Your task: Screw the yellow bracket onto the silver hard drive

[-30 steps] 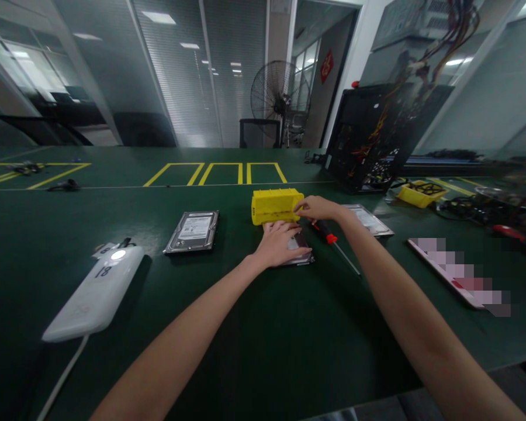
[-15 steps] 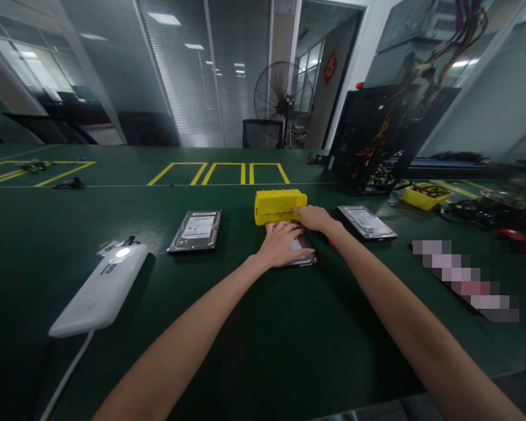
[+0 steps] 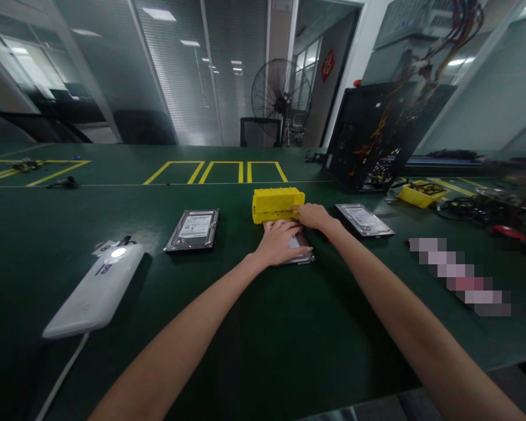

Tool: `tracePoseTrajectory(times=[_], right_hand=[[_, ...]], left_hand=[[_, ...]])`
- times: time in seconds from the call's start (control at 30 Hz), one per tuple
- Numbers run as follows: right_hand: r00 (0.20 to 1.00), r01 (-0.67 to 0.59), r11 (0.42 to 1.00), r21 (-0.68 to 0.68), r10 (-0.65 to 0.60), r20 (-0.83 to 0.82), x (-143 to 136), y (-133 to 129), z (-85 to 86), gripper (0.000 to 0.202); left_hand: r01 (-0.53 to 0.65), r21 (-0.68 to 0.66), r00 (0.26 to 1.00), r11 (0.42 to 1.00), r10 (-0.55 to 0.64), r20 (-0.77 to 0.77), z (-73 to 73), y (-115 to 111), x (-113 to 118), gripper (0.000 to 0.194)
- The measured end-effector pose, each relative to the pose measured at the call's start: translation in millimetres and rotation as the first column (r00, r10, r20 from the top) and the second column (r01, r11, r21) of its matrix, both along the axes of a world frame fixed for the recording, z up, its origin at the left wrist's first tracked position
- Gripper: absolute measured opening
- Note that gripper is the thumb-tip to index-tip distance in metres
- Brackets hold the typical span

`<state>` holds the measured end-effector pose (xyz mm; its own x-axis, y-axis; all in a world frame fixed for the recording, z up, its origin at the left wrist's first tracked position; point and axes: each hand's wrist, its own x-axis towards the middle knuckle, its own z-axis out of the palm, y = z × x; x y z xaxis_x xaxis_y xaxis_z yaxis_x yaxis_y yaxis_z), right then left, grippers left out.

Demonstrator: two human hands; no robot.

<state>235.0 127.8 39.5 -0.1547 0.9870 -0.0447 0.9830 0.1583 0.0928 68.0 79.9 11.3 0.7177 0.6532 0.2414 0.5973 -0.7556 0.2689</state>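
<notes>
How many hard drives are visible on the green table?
3: one hard drive left of the yellow box, one to its right, one mostly covered by the left hand. More may be hidden.

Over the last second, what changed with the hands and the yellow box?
The right hand drew in from the box's right corner to its lower front edge and now covers the red-handled screwdriver's handle, which showed a second ago. The left hand stayed flat on the middle hard drive. The yellow box and the two other drives, left and right, did not move.
</notes>
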Motion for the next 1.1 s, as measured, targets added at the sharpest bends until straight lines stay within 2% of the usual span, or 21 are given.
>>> tracePoseTrajectory(times=[0.4,0.8,0.97,1.1], right_hand=[[0.999,0.021,0.999,0.05,-0.019,-0.043,1,-3,1.7,0.033],[0.999,0.008,0.999,0.047,-0.005,-0.051,2,-4,5.7,0.033],[0.997,0.011,0.996,0.087,-0.004,-0.073,3,-6,13.3,0.033],[0.991,-0.01,0.99,0.138,0.028,-0.129,9,-20,23.8,0.029]], left_hand=[[0.009,-0.001,1.0,1.0,-0.009,0.01,-1.9,2,0,0.072],[0.006,-0.007,1.0,1.0,-0.006,0.004,-1.5,1,-1,0.072],[0.009,0.001,1.0,1.0,-0.009,0.017,-2.5,1,-1,0.073],[0.003,0.015,1.0,1.0,-0.003,0.007,-0.6,0,0,0.07]])
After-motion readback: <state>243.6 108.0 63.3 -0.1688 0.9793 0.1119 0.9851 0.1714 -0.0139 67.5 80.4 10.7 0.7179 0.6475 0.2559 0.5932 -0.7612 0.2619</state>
